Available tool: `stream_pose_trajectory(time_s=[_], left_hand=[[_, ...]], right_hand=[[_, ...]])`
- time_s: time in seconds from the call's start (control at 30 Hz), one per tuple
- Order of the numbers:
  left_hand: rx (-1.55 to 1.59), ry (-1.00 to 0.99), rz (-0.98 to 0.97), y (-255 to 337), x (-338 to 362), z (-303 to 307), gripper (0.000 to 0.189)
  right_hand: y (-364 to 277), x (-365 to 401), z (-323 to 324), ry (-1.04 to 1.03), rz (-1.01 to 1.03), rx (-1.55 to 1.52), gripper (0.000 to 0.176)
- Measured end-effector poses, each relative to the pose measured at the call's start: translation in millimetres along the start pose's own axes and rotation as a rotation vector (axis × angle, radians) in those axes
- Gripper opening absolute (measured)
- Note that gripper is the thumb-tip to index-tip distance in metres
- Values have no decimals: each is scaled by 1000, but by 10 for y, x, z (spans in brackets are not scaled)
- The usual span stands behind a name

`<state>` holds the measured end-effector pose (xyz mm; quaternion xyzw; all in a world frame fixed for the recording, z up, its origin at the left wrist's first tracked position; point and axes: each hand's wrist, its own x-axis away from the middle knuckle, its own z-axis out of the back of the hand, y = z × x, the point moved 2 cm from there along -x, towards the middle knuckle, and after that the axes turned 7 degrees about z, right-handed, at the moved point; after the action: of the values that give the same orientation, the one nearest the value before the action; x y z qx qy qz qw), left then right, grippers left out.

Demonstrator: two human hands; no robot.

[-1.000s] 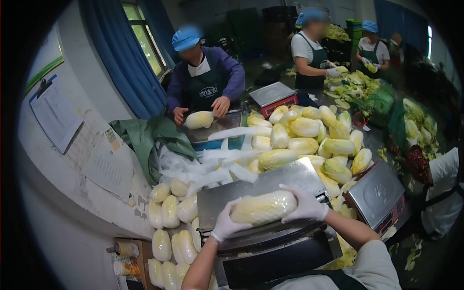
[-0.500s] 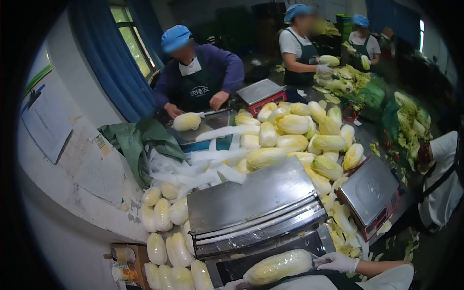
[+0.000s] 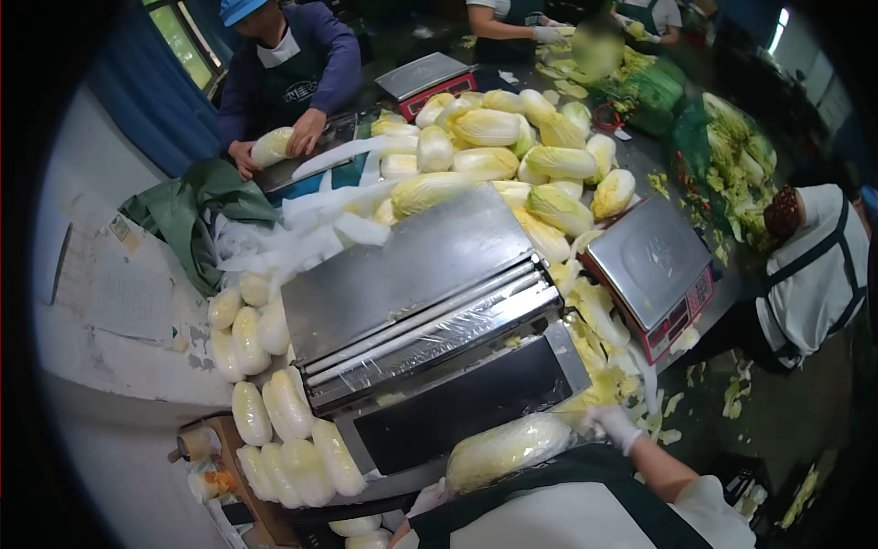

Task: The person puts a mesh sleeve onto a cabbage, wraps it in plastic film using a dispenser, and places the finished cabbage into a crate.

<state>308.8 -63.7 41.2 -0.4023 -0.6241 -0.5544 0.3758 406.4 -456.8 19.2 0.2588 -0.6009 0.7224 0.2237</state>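
Observation:
A napa cabbage [image 3: 508, 450] wrapped in clear plastic film lies sideways close to my body, at the front edge of the wrapping machine [image 3: 412, 293]. My right hand [image 3: 615, 427], in a white glove, is closed on the gathered film just off the cabbage's right end. At the left end, my gloved left hand [image 3: 430, 497] is closed at the film there; its fingers are partly hidden. On the machine, film stretches over the rollers [image 3: 439, 334], behind a black plate [image 3: 466, 403].
Wrapped cabbages [image 3: 297, 467] are lined up at left. Unwrapped cabbages [image 3: 485, 165] are heaped behind the machine. A red scale [image 3: 649, 261] stands at right near loose leaves [image 3: 599, 357]. Across the table, a co-worker [image 3: 293, 73] holds a cabbage; another person [image 3: 819, 265] is at right.
The view has tilted down and shifted right. The wrapped cabbage and both hands have come nearer my body, off the black plate. The co-worker opposite now has both hands on a cabbage.

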Motion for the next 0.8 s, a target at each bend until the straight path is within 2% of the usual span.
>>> stream_pose_trajectory(time_s=[0.07, 0.2, 0.3, 0.37, 0.47, 0.53, 0.6, 0.63, 0.7, 0.73, 0.8], left_hand=[[-35, -70, -108, 63, -32, -254, 31], [-64, -213, -249, 268, -42, -624, 29], [-62, -290, -325, 376, 25, -726, 28], [-66, -346, -410, 516, 56, -809, 28], [-65, -426, -640, 857, 76, -1007, 28], [-96, -471, -906, 1152, 72, -1154, 29], [-269, -476, -1251, 1504, 215, -1304, 30], [-599, -322, -1506, 1773, 486, -1410, 39], [25, -938, -618, 1690, 716, -1563, 60], [-191, -973, -648, 1651, 580, -1578, 62], [184, -1060, -203, 1487, 605, -1565, 60]], right_hand=[[351, -111, -320, -115, -134, 286, 29], [735, -309, -938, -323, -53, 580, 30], [607, -317, -946, -417, 12, 637, 32], [291, -283, -816, -488, 42, 508, 33], [-408, -95, -740, -724, 6, -49, 37], [-712, 84, -847, -928, -46, -418, 40], [-870, 246, -969, -1087, -120, -706, 43], [-911, 292, -965, -1111, -149, -814, 45], [-948, 347, -868, -1086, -204, -973, 48], [-979, 332, -769, -1037, -214, -1031, 50], [-1083, 316, -471, -910, -211, -1081, 54]])
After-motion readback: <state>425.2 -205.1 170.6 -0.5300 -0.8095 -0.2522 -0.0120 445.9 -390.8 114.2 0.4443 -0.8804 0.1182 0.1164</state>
